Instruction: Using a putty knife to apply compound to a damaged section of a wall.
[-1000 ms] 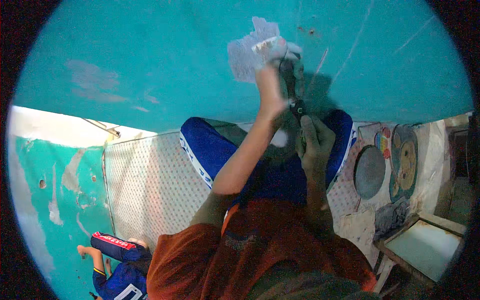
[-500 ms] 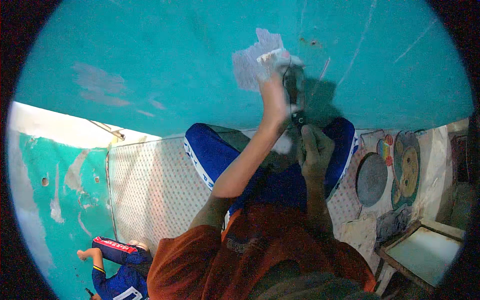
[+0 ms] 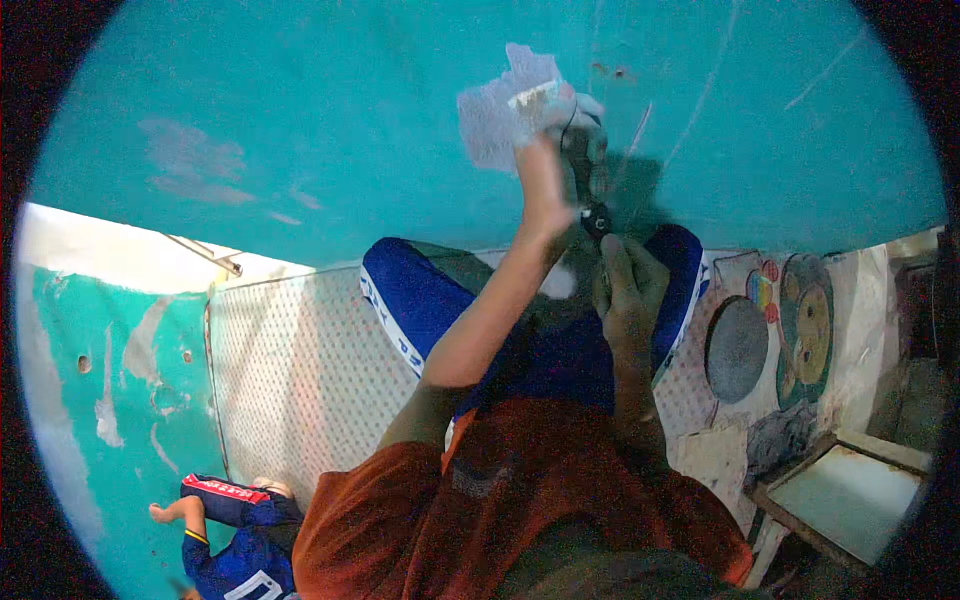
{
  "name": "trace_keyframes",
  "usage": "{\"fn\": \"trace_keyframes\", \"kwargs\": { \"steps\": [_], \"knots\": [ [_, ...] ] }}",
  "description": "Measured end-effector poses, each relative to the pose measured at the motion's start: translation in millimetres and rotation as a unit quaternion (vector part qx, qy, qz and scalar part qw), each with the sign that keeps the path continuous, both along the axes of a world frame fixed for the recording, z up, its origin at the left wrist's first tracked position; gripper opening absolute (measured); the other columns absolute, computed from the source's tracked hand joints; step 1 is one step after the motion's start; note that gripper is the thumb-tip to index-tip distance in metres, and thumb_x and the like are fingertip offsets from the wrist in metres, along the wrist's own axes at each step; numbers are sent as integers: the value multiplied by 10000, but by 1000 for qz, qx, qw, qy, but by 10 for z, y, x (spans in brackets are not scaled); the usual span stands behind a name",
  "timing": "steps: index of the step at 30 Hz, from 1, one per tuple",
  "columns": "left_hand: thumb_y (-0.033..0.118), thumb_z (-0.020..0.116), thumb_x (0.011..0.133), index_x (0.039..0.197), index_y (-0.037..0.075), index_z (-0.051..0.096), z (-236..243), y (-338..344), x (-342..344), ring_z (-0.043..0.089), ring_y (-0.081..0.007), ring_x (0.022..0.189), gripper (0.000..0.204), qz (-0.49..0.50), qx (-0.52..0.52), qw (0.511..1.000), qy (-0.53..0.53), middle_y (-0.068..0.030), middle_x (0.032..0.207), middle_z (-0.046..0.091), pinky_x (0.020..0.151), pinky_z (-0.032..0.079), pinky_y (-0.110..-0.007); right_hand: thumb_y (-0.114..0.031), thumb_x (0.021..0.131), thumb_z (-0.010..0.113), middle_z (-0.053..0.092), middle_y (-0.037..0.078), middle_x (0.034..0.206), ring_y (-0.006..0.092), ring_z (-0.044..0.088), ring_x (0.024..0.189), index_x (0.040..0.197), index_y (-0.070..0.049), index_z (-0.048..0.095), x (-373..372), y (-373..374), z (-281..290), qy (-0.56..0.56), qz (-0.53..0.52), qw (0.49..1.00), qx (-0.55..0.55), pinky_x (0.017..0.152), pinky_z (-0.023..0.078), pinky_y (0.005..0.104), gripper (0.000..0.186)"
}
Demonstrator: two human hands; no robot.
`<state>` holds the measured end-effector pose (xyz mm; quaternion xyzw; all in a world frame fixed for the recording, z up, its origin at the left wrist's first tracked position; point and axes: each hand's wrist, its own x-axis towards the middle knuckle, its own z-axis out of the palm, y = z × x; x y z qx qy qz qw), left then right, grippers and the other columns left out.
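My left hand (image 3: 540, 150) reaches up to a teal wall (image 3: 330, 110), its fingers closed round a small tool with a pale, straight edge (image 3: 532, 96). That edge lies over a greyish-lilac patch (image 3: 484, 125) on the wall. The tool's kind is too blurred to name. Right beside this hand is a dark object (image 3: 580, 155) with a thin cord-like line, and under it a black rounded piece (image 3: 597, 220). My right hand (image 3: 632, 285) sits just below the black piece, fingers curled and thumb up; what it grips is hidden.
My knees in blue trousers (image 3: 420, 290) are spread close to the wall. A dotted mat (image 3: 290, 370) covers the ground. Another person (image 3: 235, 540) is at the lower left. To the right are a round grey disc (image 3: 738, 348), a bear-shaped mat (image 3: 808, 325) and a framed stool (image 3: 850, 495).
The whole view has shifted slightly, so the wall patch appears a little higher and further left. Both hands stay close to the same places, and the left is somewhat less blurred.
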<state>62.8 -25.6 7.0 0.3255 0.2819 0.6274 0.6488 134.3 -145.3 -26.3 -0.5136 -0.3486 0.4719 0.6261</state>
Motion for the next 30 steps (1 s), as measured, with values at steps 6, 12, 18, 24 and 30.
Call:
{"fn": "trace_keyframes", "kwargs": {
  "steps": [6,12,18,24,30],
  "knots": [
    [349,530,843,827,94,595,26,-66,13,496,-117,492,263,-2,3,1000,-27,-20,629,555,429,386,-262,-245,873,542,386,-43,461,50,313,349,618,-76,505,7,44,-84,-47,-45,997,43,346,209,228,308],
    [340,513,850,804,85,578,-89,9,20,476,-110,469,268,-80,-13,993,-84,-14,614,546,394,368,-267,-244,880,534,389,-38,457,50,313,347,612,-76,498,28,16,105,-55,0,998,36,342,206,232,318],
    [338,471,862,796,80,569,-43,2,28,440,-112,449,284,-43,27,998,-36,-10,583,515,389,357,-262,-244,880,537,392,-32,459,49,316,347,616,-74,504,44,40,2,-48,3,998,46,338,204,234,316],
    [340,495,859,757,63,563,-186,39,96,438,-102,445,303,-4,10,998,-67,-14,571,507,383,331,-256,-264,869,554,391,-33,453,54,312,336,605,-77,506,4,21,-64,356,10,934,-12,334,211,229,326],
    [381,526,848,742,53,561,-125,15,82,455,-101,457,347,-9,34,999,-31,-10,554,496,394,331,-252,-268,863,562,409,-30,449,59,317,333,609,-75,512,15,26,-14,-40,-31,999,-1,334,215,227,323]
  ]
}}
